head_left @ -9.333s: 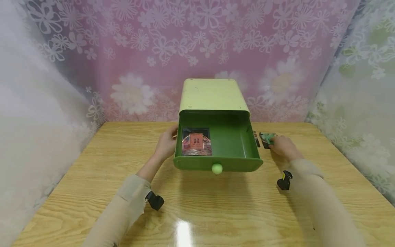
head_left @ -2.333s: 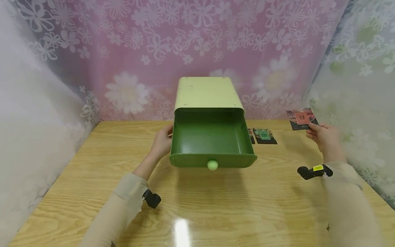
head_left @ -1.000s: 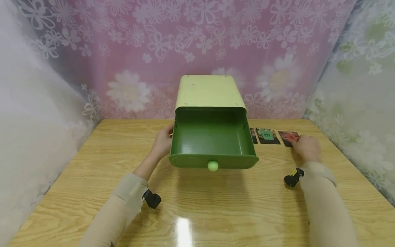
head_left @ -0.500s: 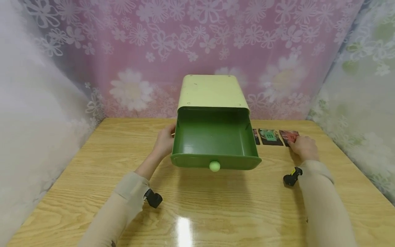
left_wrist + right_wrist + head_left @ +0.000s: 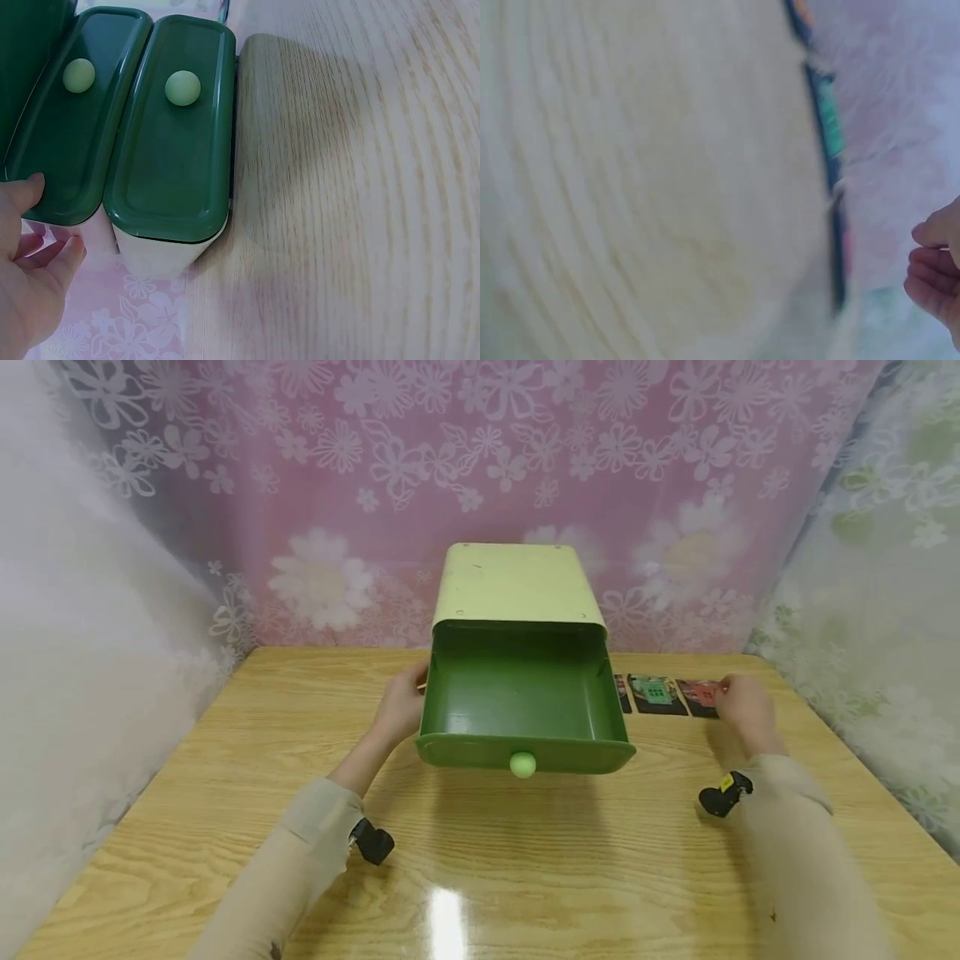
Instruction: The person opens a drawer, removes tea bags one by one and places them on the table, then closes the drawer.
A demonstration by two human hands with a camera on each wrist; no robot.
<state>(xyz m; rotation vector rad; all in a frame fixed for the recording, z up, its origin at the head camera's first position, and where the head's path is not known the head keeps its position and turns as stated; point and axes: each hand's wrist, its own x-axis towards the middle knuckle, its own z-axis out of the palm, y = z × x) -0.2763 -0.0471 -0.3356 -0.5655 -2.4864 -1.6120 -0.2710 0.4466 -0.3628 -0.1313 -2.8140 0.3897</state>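
A pale-yellow drawer cabinet (image 5: 517,581) stands at the back of the table, its green top drawer (image 5: 465,752) pulled out and bare inside. My left hand (image 5: 397,706) holds the cabinet's left side; in the left wrist view its thumb lies on the front of a lower drawer (image 5: 67,142), with fingertips at the side wall. To the right lie a green-labelled packet (image 5: 656,695) and a red-labelled packet (image 5: 697,695), side by side. Another packet (image 5: 622,693) is partly hidden by the drawer. My right hand (image 5: 748,708) is at the red-labelled packet's right edge, loosely curled, holding nothing.
The wooden table (image 5: 525,877) runs back to a pink flowered curtain (image 5: 375,468). Another green drawer (image 5: 169,150) with a round knob is shut at the cabinet's bottom. White curtains (image 5: 75,693) hang at both sides.
The red-labelled packet, in the drawer at first and later raised in my right hand, now lies beside the green-labelled one. My right hand has let go and shifted slightly right. The left stays put.
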